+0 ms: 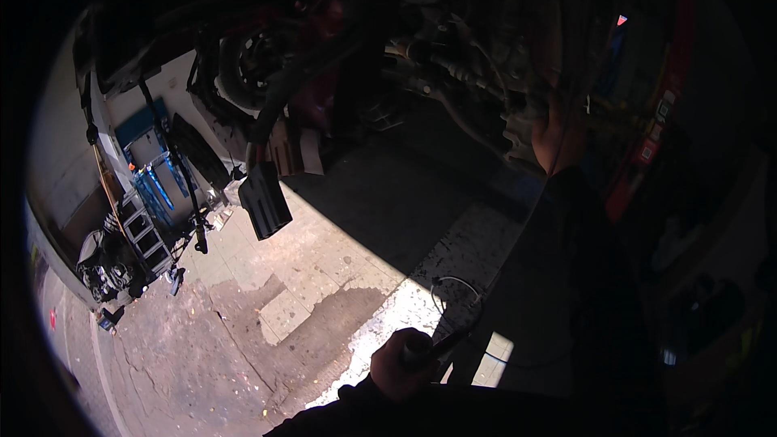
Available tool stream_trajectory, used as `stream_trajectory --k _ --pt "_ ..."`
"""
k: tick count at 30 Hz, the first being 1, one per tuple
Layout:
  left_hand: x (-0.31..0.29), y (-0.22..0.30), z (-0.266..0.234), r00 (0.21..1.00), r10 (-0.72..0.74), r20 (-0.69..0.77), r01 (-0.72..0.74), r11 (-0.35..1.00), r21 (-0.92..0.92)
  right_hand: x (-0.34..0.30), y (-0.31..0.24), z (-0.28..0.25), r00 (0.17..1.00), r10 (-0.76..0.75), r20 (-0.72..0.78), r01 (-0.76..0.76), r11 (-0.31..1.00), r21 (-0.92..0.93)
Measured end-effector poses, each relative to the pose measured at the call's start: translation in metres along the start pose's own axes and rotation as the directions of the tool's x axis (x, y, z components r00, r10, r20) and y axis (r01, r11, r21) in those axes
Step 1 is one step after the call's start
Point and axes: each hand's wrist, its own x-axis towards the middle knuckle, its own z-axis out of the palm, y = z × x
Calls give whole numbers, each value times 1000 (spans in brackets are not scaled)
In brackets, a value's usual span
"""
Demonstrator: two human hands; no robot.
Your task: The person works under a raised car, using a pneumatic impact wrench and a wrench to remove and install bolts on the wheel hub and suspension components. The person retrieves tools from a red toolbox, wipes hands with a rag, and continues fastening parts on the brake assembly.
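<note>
Head view, looking toward the far underside of a raised vehicle: the left hand (396,366), near and slightly right of centre, has its fingers curled around the handle of a dark tool (445,345), whose shaft slants away to the right. Just beyond the tool lies a pale thin loop (457,278). A thin line (530,210) rises from that area toward the right hand (558,136); whether it joins the tool cannot be told. The right hand, farther off and to the right, is raised against the shadowed vehicle underside (461,73), beside a greyish metal part (520,131); its fingers are too dark to tell whether they pinch anything. At left, a black bar with a box-shaped end (265,201) hangs above the partly sunlit floor (235,307), well apart from both hands. Farther left, a silver ladder (144,235) leans beside a dark heap (109,265). At far right stands a red post (641,158).
</note>
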Motion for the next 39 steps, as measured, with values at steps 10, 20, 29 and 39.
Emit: stream_trajectory --k 10,20,29,39 --pt "1 4 0 999 -40 18 40 998 40 1 2 0 1000 3 19 -3 1000 -8" --pt "2 2 3 990 -134 33 132 989 62 1 -2 -1 998 -23 -56 21 999 -42" --pt "-1 1 2 996 -77 39 74 994 74 0 1 -1 998 -28 -57 28 1000 4" --pt "-5 11 2 991 -131 23 130 990 50 -1 3 3 999 -21 -51 23 999 38"
